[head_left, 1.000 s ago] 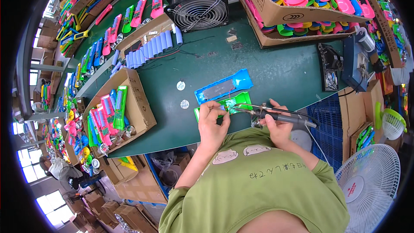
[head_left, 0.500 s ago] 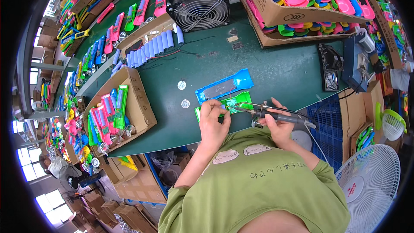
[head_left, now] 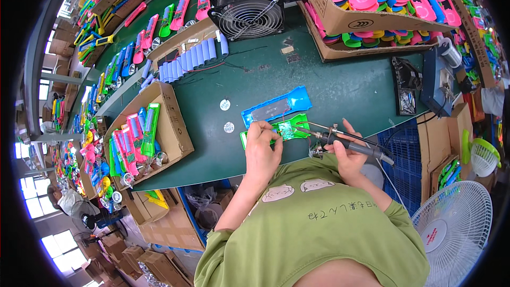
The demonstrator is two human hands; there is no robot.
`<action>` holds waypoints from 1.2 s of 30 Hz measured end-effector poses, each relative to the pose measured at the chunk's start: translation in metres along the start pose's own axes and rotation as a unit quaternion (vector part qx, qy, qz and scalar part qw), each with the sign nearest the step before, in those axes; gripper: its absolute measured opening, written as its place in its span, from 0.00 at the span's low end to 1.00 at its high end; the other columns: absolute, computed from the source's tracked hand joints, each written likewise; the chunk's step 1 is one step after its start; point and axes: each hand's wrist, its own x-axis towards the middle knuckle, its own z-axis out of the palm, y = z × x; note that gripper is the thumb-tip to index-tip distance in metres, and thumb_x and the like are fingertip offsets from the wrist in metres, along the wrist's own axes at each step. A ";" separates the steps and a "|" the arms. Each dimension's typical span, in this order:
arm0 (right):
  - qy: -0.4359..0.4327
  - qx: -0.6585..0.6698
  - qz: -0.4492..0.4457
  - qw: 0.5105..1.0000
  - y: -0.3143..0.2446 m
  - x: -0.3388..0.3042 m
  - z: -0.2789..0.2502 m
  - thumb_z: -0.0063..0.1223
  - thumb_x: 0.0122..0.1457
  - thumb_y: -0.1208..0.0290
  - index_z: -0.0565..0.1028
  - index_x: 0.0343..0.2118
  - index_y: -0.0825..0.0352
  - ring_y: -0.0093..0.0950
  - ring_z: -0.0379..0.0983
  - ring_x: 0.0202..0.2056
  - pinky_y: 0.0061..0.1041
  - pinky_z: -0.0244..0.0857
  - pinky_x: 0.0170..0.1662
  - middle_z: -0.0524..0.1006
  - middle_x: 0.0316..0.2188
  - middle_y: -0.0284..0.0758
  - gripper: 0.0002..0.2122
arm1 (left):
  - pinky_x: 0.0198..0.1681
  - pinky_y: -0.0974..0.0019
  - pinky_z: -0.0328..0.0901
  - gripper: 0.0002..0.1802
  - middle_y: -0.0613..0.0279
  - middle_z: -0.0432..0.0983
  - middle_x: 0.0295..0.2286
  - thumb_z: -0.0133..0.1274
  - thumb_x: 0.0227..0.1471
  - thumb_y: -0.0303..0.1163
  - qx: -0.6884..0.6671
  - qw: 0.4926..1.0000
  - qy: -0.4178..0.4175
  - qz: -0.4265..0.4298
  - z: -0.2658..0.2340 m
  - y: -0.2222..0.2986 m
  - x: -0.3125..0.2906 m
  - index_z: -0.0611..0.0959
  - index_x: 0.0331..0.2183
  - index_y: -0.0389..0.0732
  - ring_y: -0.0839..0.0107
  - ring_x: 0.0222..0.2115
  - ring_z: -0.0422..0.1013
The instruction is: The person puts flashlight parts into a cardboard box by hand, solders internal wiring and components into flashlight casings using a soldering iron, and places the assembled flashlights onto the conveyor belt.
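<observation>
In front of me a green plastic casing (head_left: pixel 302 121) lies open on the table, a small green circuit board (head_left: pixel 287 129) in it. The fingertips of my left hand (head_left: pixel 262 150) are pinched together over the casing's left part; whatever they grip is too small to make out. My right hand (head_left: pixel 348 158) is wrapped round a soldering iron (head_left: pixel 359 148), its thin metal tip pointing left at the board's right side. A slim metal tube runs along the top of the iron. Just beyond the green casing is a blue casing (head_left: pixel 300 99) with a grey flat insert. A shiny lamp reflector (head_left: pixel 317 151) rests below the iron.
To the left stands a cardboard box (head_left: pixel 178 127) of assembled casings. Purple battery cells (head_left: pixel 194 56) line up behind it, beside a black fan (head_left: pixel 249 17). Stacked boxes of casings (head_left: pixel 372 21) fill the back right, near a blue soldering station (head_left: pixel 438 82). A white fan (head_left: pixel 451 228) stands at lower right.
The soldering iron and my right hand have shifted slightly right, drawing the tip back from the middle of the board. My left hand keeps its pinch in nearly the same place.
</observation>
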 end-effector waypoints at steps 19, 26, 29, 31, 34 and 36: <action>-0.012 0.075 0.093 0.993 -0.004 0.008 -0.001 0.50 0.49 0.82 0.68 0.35 0.74 0.26 0.75 0.25 0.33 0.55 0.54 0.73 0.35 0.44 0.10 | 0.30 0.72 0.64 0.09 0.59 0.72 0.28 0.48 0.45 0.17 0.003 0.973 0.230 -0.033 -0.027 -0.022 -0.039 0.80 0.31 0.35 0.71 0.25 0.69; -0.032 0.059 0.107 0.992 -0.004 0.013 -0.011 0.51 0.49 0.81 0.69 0.35 0.74 0.23 0.74 0.23 0.32 0.55 0.53 0.75 0.30 0.39 0.09 | 0.24 0.67 0.64 0.08 0.63 0.71 0.23 0.57 0.36 0.23 0.052 0.992 0.013 0.116 -0.005 -0.009 -0.006 0.80 0.26 0.42 0.66 0.24 0.70; -0.085 -0.043 0.002 0.995 -0.004 0.020 -0.016 0.53 0.48 0.80 0.70 0.33 0.72 0.21 0.74 0.22 0.35 0.47 0.57 0.76 0.25 0.35 0.08 | 0.24 0.67 0.64 0.07 0.63 0.70 0.22 0.56 0.37 0.23 0.038 0.992 0.000 0.117 -0.007 -0.006 -0.001 0.80 0.26 0.42 0.67 0.24 0.69; -0.083 -0.036 0.011 0.996 -0.007 0.023 -0.015 0.53 0.47 0.80 0.70 0.32 0.72 0.20 0.74 0.23 0.36 0.44 0.58 0.76 0.23 0.34 0.08 | 0.24 0.67 0.65 0.07 0.63 0.70 0.22 0.56 0.36 0.23 0.041 0.992 -0.021 0.121 -0.009 -0.006 0.002 0.79 0.25 0.42 0.66 0.23 0.69; -0.079 -0.022 0.036 0.996 -0.008 0.025 -0.013 0.54 0.47 0.79 0.71 0.32 0.72 0.20 0.73 0.23 0.37 0.42 0.59 0.76 0.21 0.32 0.08 | 0.24 0.67 0.65 0.07 0.63 0.70 0.22 0.56 0.35 0.22 0.052 0.989 -0.057 0.125 -0.014 -0.004 0.008 0.79 0.24 0.41 0.66 0.23 0.69; -0.075 -0.016 0.052 0.996 -0.006 0.026 -0.013 0.54 0.47 0.79 0.70 0.32 0.72 0.20 0.73 0.23 0.38 0.43 0.58 0.76 0.22 0.32 0.09 | 0.24 0.67 0.65 0.08 0.63 0.70 0.21 0.55 0.34 0.21 0.061 0.987 -0.074 0.126 -0.015 -0.002 0.011 0.79 0.23 0.41 0.66 0.22 0.69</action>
